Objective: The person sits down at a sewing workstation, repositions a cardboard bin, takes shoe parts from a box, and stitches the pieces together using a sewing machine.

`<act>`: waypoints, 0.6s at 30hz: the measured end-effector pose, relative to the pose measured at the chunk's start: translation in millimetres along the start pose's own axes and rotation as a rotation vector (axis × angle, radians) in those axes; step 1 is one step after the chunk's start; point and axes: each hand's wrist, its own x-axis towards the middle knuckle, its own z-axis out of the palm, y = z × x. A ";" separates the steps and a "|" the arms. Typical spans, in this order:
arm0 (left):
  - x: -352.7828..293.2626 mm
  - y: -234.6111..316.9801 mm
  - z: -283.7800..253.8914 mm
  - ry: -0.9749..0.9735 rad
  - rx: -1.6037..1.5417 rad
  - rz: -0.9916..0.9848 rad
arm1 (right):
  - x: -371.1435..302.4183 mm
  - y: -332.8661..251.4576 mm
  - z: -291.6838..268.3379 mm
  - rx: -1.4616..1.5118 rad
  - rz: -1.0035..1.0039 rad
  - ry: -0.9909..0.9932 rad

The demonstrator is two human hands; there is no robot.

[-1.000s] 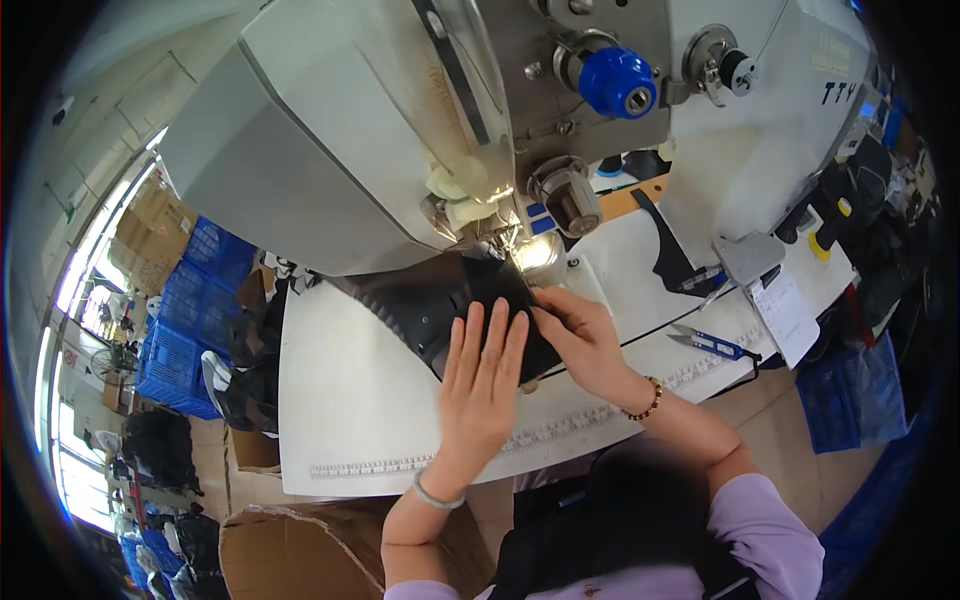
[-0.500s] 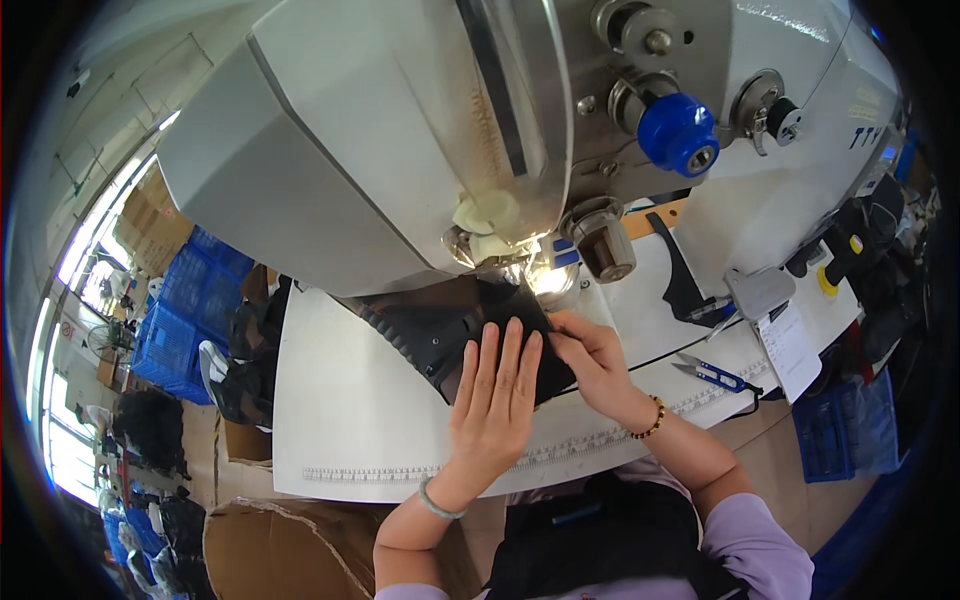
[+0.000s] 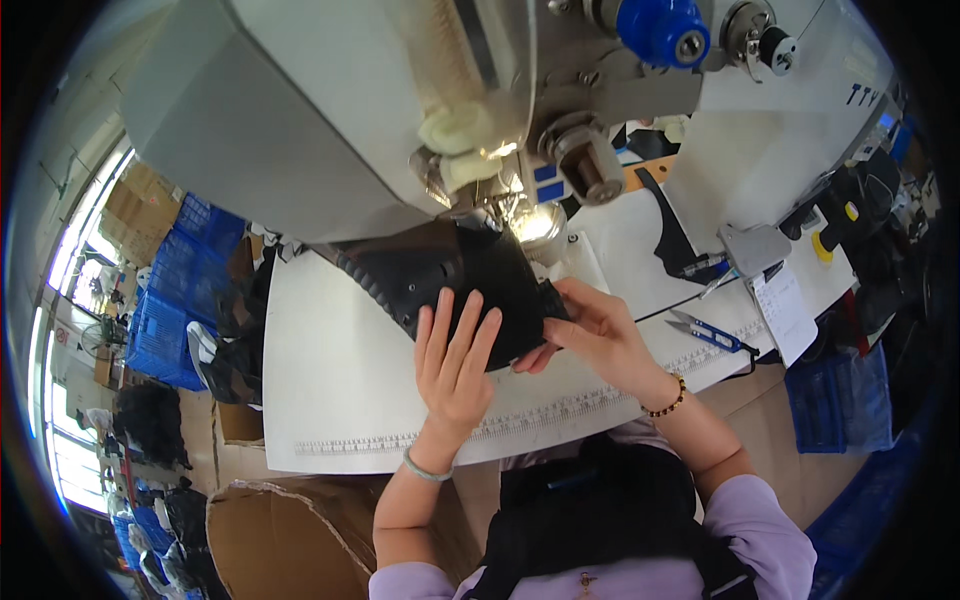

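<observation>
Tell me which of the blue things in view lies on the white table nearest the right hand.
The small blue-handled snips, lying flat on the white table just right of the right hand. The blue knob sits up on the machine; the blue crates stand on the floor.

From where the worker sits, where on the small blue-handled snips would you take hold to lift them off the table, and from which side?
Grip the blue handle end of the snips, coming from above. They lie flat on the white table, right of the right hand. The handle is their widest part, and their narrower end points left toward that hand. The left hand rests on the black workpiece.
</observation>
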 end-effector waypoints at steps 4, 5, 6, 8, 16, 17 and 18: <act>8.8 -0.9 -9.3 -0.104 -0.096 -0.006 | -2.5 -2.2 2.3 0.035 -0.004 0.032; 9.3 -2.0 -11.0 -0.115 -0.110 0.009 | -2.4 -4.0 5.8 0.069 0.012 0.063; 9.0 -2.7 -12.4 -0.125 -0.123 0.024 | -2.2 -3.4 9.2 0.071 0.023 0.060; 8.7 -4.2 -14.4 -0.127 -0.131 0.020 | 0.0 -2.6 15.3 -0.057 0.021 0.165; 2.6 -6.5 -11.9 -0.045 -0.294 -0.040 | 1.0 -4.4 21.7 -0.027 0.011 0.195; 3.3 -5.8 -12.9 -0.053 -0.283 -0.038 | 0.3 -5.0 21.8 -0.033 0.009 0.196; 4.4 -4.8 -13.7 -0.061 -0.272 -0.035 | -0.3 -4.7 21.2 -0.032 0.003 0.198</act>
